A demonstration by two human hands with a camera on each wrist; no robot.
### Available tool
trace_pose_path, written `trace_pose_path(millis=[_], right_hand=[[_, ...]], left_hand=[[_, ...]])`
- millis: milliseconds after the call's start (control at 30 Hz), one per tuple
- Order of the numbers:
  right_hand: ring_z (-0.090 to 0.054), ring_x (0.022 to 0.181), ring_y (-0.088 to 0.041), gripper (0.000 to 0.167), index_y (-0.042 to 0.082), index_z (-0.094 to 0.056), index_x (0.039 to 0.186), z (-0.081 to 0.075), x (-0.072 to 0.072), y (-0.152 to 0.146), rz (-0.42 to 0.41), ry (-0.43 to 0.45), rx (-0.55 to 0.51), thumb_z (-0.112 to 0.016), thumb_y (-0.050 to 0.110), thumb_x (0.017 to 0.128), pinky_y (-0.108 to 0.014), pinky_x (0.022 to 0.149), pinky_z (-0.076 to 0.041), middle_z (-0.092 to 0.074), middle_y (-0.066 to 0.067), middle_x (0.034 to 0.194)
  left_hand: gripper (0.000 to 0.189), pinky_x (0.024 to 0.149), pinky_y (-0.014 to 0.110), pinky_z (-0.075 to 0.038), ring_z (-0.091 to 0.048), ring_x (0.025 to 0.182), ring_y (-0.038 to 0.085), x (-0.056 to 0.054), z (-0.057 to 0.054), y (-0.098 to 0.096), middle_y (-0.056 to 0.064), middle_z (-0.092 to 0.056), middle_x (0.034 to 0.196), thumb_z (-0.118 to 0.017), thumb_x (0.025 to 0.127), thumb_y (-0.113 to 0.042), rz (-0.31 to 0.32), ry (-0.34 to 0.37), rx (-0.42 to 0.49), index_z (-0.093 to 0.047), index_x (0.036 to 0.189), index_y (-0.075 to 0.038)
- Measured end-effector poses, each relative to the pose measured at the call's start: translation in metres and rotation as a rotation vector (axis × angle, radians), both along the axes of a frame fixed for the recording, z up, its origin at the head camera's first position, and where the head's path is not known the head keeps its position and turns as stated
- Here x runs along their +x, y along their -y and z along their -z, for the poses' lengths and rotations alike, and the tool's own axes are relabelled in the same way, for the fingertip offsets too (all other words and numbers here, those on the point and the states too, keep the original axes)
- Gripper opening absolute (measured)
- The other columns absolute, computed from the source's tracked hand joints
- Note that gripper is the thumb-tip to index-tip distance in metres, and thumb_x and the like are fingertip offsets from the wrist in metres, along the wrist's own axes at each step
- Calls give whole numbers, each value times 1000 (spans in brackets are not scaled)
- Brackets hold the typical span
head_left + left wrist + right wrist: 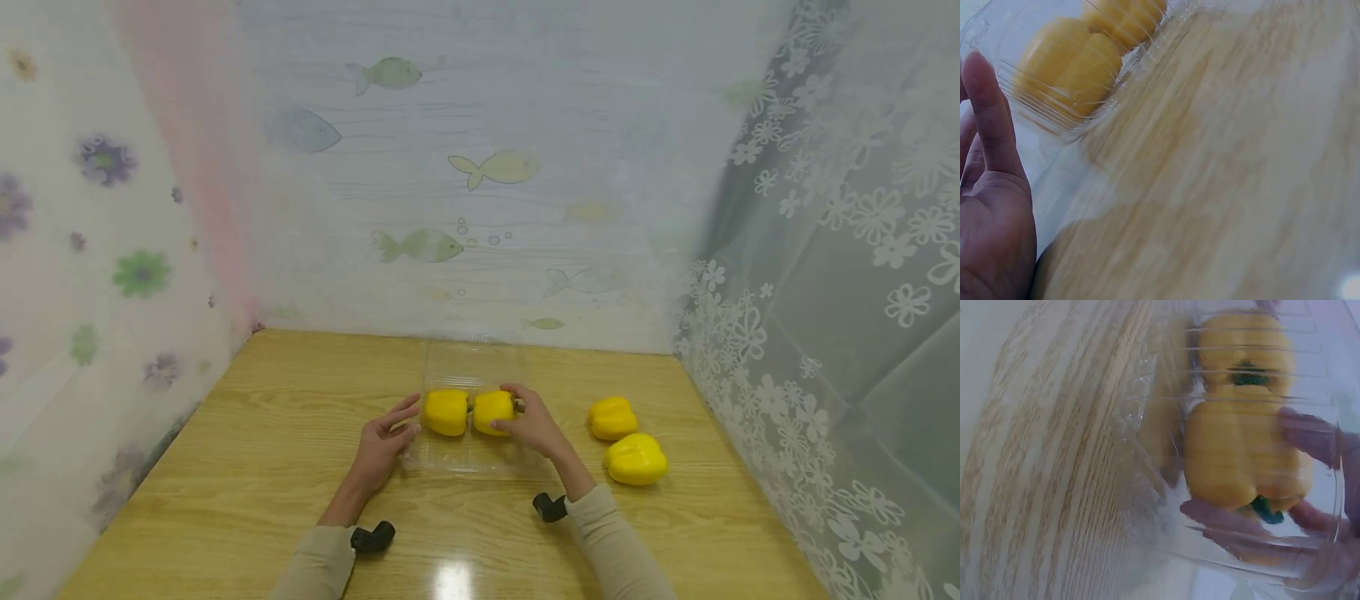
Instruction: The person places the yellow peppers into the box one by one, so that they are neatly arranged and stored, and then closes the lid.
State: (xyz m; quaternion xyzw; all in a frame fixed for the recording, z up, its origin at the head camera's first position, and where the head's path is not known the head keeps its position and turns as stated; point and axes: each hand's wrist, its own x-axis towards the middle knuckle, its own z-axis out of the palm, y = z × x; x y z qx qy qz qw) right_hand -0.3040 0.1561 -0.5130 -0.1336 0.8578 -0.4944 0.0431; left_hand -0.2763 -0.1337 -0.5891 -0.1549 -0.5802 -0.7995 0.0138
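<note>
A clear plastic clamshell container [442, 457] lies on the table with its lid raised toward the wall. Two yellow bell peppers sit side by side in it, a left one [446, 412] and a right one [492, 413]. My right hand [534, 427] holds the right pepper, thumb at the near side and fingers round its stem end. Through the clear wall in the right wrist view, those fingers and the pepper's green stem [1266, 510] show. At the container's left edge is my left hand [380, 447], fingers extended and holding nothing; whether they touch the plastic I cannot tell.
Two more yellow peppers, a farther one [612, 418] and a nearer one [636, 459], lie on the wooden table [285, 433] to the right. Patterned curtains hang behind [480, 208] and along both sides. Black wrist cameras jut from both sleeves.
</note>
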Motion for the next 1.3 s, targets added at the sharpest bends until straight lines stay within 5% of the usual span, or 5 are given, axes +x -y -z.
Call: trace_pose_path(millis=[1300], right_hand=[[-41,138,-51,68,-4,-38,153,-2,6,1,10,25,67,-71,15,96,-59,108,-43,-36,-29,155]], left_hand=[[45,54,14,-44,-57,74,3,1,0,-1,18,-41,159,-65,97,2,-12,17,5,-52,136,19]])
